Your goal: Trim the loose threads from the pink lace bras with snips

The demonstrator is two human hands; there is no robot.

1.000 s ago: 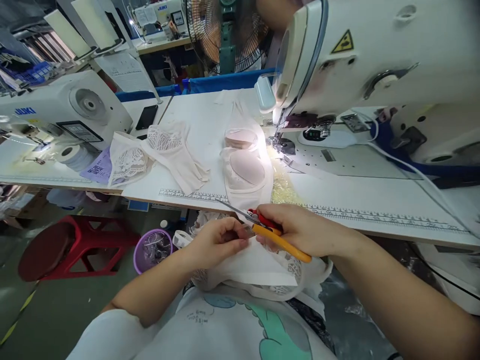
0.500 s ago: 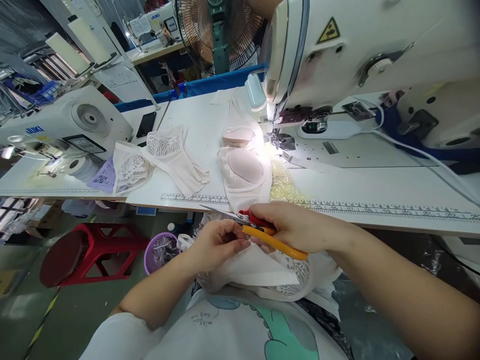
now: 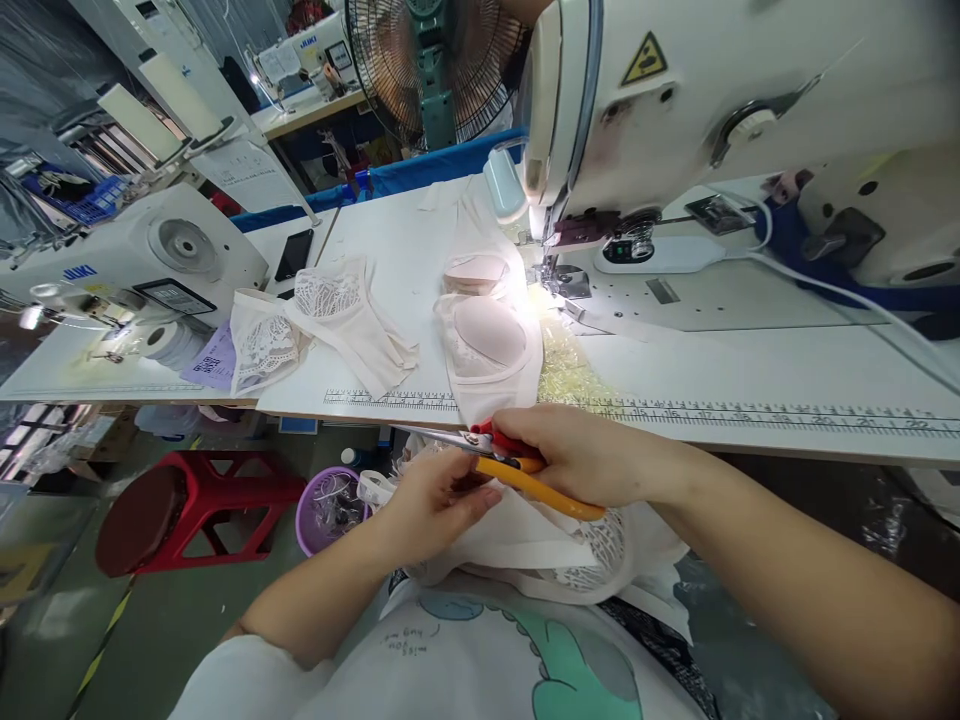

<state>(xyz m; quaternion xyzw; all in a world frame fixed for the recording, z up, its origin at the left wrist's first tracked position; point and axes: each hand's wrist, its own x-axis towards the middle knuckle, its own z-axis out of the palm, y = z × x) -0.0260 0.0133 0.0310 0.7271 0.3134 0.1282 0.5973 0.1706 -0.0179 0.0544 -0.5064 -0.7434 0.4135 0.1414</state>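
My right hand (image 3: pixel 592 455) grips yellow-and-red thread snips (image 3: pixel 517 468), blades pointing left just below the table edge. My left hand (image 3: pixel 439 495) is closed, pinching the edge of a white lace garment piece (image 3: pixel 525 545) that lies in my lap, right under the blades. On the white table (image 3: pixel 750 370) above, a pale pink padded bra cup piece (image 3: pixel 487 335) trails from the sewing machine (image 3: pixel 712 100) needle area over the table edge. A second lace-and-mesh garment (image 3: pixel 315 320) lies to its left.
A purple bin (image 3: pixel 326 505) with scraps and a red stool (image 3: pixel 180 505) stand on the floor at the left. Another sewing machine (image 3: pixel 150 250), tape rolls and a phone (image 3: pixel 294 253) sit on the left table. A fan (image 3: pixel 427 60) stands behind.
The view has drifted a little; both hands and the snips sit slightly higher and to the left. The grips look unchanged.
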